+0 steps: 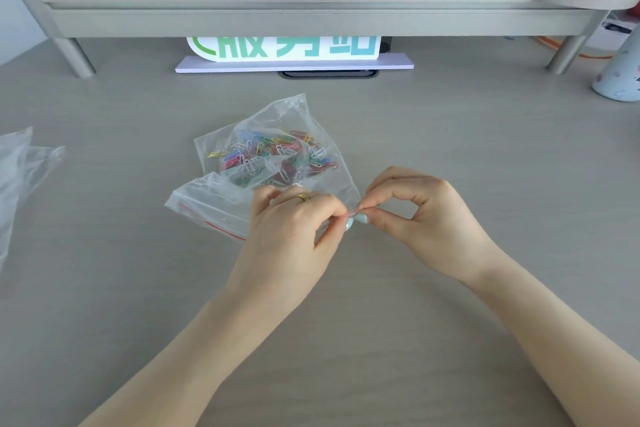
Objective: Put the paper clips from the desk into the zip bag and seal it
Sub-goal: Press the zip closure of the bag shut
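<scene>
Zip bag [221, 208], two pinching hands

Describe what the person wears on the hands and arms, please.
Both forearms are bare, with no sleeves in view. The left hand wears a thin gold ring on one of its fingers. The nails seen on both hands carry pale mint-blue polish. The right hand shows no ring, watch or bracelet.
</scene>
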Demonstrator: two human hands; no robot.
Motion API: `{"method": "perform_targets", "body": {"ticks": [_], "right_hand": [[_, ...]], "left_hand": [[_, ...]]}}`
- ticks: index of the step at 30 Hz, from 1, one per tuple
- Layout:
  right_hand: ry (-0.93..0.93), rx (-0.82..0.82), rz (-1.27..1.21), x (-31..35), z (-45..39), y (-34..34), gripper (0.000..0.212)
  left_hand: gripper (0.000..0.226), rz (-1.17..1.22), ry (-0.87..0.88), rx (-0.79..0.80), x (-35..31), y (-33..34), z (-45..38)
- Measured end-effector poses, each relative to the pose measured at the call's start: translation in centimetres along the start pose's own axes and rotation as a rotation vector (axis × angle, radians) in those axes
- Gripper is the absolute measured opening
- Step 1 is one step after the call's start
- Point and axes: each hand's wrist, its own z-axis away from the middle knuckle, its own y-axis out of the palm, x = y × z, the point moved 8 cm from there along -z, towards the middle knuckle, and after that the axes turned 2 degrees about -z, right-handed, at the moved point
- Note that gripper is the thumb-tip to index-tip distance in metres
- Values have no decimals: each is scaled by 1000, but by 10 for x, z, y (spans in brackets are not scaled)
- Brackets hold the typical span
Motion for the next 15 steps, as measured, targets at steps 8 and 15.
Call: {"method": "perform_targets", "body": {"ticks": [8,15], "right_hand": [[-63,21,8,4,1,3,7],[-31,-1,22,0,0,-8,11]], "left_hand": [[19,68,-59,-2,0,-5,1],[12,95,-104,19,2,-5,0]]}}
